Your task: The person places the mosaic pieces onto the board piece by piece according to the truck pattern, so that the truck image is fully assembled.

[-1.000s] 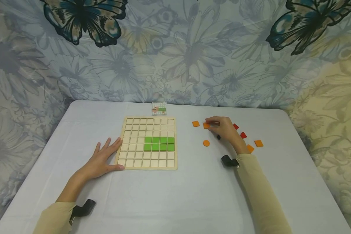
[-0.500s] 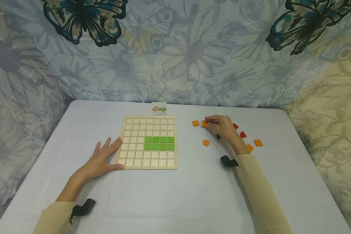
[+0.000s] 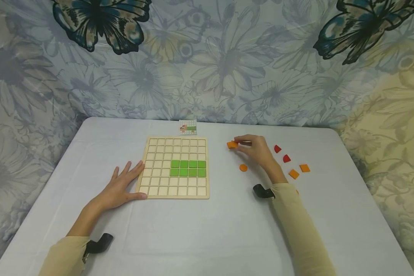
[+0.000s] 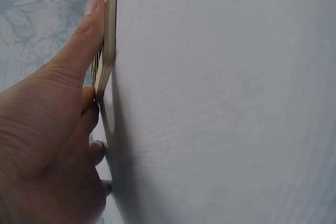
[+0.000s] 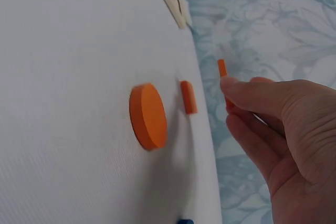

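Note:
My right hand (image 3: 259,150) pinches a thin orange square tile (image 5: 222,68) between thumb and fingers, raised off the table in the right wrist view. In the head view it overlaps another orange square (image 3: 229,145) lying on the cloth. An orange disc (image 3: 243,168) lies just nearer to me. With fingers spread, my left hand (image 3: 119,191) rests at the left edge of a wooden grid board (image 3: 158,180), thumb at its near left corner. Two rows of green square tiles (image 3: 188,168) fill cells at the board's right side.
Right of my right hand lie two red pieces (image 3: 286,158) with a curved side and two orange squares (image 3: 305,168). A small picture card (image 3: 188,127) stands behind the board at the table's back edge. A blue piece (image 5: 185,221) shows low in the right wrist view.
My right hand has lifted the orange tile and moved left with it, over the neighbouring orange square. The red pieces and an orange square are more exposed. The left hand stays put.

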### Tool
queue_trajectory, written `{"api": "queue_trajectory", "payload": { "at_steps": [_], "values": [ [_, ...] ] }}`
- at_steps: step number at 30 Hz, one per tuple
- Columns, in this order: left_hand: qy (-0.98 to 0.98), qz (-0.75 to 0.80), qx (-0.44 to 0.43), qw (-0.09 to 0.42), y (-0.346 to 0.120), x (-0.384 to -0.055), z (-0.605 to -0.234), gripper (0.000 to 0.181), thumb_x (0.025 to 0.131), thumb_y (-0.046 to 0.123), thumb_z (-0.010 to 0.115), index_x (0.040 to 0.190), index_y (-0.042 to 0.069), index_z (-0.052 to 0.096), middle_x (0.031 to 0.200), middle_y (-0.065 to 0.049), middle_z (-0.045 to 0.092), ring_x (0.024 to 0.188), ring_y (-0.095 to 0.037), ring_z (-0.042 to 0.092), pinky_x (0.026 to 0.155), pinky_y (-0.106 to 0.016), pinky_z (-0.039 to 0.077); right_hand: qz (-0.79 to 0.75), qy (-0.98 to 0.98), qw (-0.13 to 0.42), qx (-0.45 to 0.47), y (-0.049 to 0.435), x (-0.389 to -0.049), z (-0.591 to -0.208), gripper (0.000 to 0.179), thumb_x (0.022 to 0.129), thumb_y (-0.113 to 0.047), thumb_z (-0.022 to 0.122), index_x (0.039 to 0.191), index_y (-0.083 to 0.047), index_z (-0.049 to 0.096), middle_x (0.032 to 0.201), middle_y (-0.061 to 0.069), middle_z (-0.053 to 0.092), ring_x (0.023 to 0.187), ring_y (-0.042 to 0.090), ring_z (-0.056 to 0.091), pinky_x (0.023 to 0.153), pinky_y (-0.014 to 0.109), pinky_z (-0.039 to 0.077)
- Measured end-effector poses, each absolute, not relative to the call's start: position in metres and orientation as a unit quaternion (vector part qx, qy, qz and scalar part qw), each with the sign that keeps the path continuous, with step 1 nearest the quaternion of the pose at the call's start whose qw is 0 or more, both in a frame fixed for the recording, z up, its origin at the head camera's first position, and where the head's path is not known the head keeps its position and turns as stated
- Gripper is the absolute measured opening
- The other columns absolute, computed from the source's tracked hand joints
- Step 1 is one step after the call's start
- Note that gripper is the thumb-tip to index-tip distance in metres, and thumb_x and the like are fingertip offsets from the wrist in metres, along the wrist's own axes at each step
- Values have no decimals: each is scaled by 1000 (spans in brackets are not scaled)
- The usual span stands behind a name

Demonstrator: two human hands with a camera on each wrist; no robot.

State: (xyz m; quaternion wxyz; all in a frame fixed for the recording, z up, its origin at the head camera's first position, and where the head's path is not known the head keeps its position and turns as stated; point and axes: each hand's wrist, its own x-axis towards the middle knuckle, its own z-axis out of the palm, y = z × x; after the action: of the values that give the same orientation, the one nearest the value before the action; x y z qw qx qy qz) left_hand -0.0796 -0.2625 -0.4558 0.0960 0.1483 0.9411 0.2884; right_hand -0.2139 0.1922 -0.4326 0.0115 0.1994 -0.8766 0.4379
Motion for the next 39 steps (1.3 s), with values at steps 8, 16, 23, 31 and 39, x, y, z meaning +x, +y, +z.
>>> {"api": "queue_trajectory", "payload": {
  "at_steps": [8,16,23,31,39],
  "values": [
    [940,292,148,99,-263,-80,-456,106,77,55,76,156,8,24,162,-13,18,148,-43,1,116,-59,-11,438,-875,5,207,176,-210,-432,32,82,4,76,113,3,71,112,16,71,106,30,67,92,37,54],
    [939,294,148,99,-263,-80,-456,105,77,55,76,156,8,24,162,-12,18,148,-42,1,115,-59,-11,442,-872,-4,211,160,-205,-436,30,83,3,75,112,1,72,110,13,72,104,27,68,91,35,54],
    [940,293,143,98,-263,-80,-456,106,77,55,76,155,7,25,162,-13,19,148,-42,1,115,-59,-12,442,-865,-10,237,148,-202,-440,29,83,2,76,111,2,72,109,12,72,106,25,67,91,34,55],
    [939,294,146,97,-264,-80,-457,105,77,55,76,156,8,24,162,-12,18,149,-42,1,115,-59,-12,436,-863,-4,254,139,-199,-440,30,82,1,76,112,1,72,109,11,72,105,24,67,93,34,54],
    [939,296,149,98,-263,-79,-457,105,77,56,75,156,8,24,162,-12,18,148,-42,1,115,-59,-12,443,-852,-16,277,126,-194,-443,29,82,2,77,111,1,73,109,11,72,105,24,67,91,29,54]
  ]
}}
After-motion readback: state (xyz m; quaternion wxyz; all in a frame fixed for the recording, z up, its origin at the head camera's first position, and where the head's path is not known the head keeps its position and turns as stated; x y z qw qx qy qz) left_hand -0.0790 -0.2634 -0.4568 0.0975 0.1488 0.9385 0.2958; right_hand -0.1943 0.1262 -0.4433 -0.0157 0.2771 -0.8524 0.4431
